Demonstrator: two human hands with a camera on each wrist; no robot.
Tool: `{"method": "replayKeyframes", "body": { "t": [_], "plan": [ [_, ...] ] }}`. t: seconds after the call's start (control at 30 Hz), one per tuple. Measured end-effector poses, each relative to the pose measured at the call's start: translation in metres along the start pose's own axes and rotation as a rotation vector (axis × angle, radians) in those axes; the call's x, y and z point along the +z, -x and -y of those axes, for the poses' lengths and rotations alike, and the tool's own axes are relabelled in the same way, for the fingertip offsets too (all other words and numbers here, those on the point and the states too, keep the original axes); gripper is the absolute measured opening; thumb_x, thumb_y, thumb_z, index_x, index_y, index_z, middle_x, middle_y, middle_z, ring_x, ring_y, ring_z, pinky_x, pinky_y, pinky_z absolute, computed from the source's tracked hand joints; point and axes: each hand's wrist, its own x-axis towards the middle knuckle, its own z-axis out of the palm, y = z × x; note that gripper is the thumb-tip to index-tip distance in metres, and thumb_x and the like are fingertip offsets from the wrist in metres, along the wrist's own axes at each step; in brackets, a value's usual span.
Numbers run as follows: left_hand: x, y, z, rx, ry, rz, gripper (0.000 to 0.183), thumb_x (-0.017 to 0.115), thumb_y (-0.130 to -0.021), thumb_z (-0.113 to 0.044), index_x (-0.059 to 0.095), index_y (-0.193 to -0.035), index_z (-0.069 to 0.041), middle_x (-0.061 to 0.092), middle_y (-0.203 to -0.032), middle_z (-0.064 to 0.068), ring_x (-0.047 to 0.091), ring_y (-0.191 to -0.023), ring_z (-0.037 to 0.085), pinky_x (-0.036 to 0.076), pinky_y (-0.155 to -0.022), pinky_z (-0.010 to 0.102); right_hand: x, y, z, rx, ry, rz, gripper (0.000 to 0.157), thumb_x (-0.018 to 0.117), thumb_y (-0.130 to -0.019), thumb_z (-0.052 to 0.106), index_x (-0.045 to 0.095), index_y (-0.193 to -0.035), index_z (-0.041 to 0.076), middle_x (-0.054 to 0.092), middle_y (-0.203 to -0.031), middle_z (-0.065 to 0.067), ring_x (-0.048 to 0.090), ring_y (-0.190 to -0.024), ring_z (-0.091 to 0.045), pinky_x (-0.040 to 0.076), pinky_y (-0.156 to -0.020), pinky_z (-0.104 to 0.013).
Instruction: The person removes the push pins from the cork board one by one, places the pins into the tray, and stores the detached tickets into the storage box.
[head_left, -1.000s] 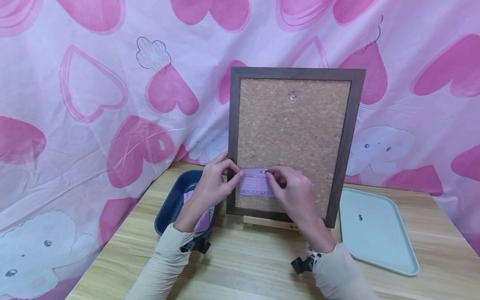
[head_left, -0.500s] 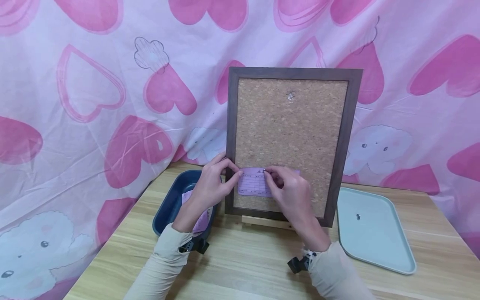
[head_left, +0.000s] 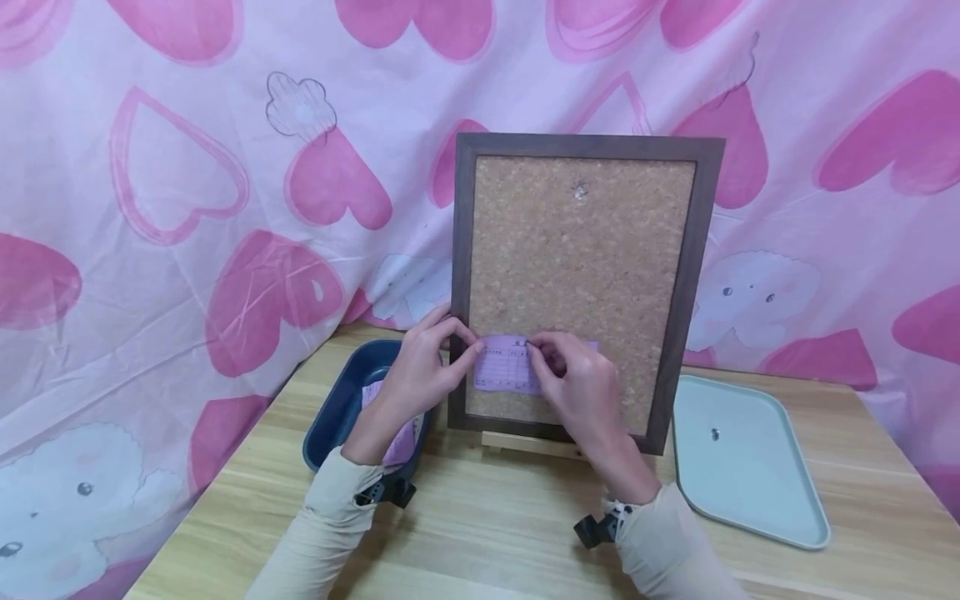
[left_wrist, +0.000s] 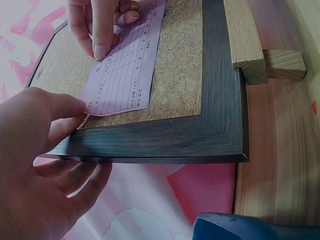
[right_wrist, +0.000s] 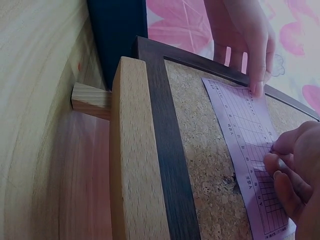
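Observation:
A dark-framed cork board leans on a wooden easel. Across its lower part lies a purple printed form slip. My left hand pinches the slip's upper left corner against the board; its other fingers reach behind the frame in the left wrist view. My right hand pinches a small push pin at the slip's top edge, near the middle. Fingers mostly hide the pin, and the right hand covers the slip's right half in the head view.
Left of the board, a dark blue bin holds more purple slips. At right lies a pale green tray with a small shiny item on it. A small clear, shiny item sits high on the cork.
Both hands stay at the slip with almost no movement. Less of the pin shows between the right fingertips than before. The whole view has shifted slightly.

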Motion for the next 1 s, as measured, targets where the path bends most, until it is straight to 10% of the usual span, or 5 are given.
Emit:
{"method": "replayKeyframes", "body": {
  "t": [1.0],
  "plan": [
    [-0.0008,0.0009,0.0011,-0.003,-0.009,0.012,0.012,0.079,-0.100,-0.023,0.076,-0.100,-0.012,0.064,-0.143,0.013,0.069,-0.122,0.029,0.066,-0.092,0.044,0.0030,0.0021,-0.0013,0.019,-0.023,0.012,0.011,0.081,-0.097,0.015,0.081,-0.108,0.013,0.079,-0.088,0.000,0.068,-0.068,-0.009,0.056,-0.059,-0.029]
  ]
}}
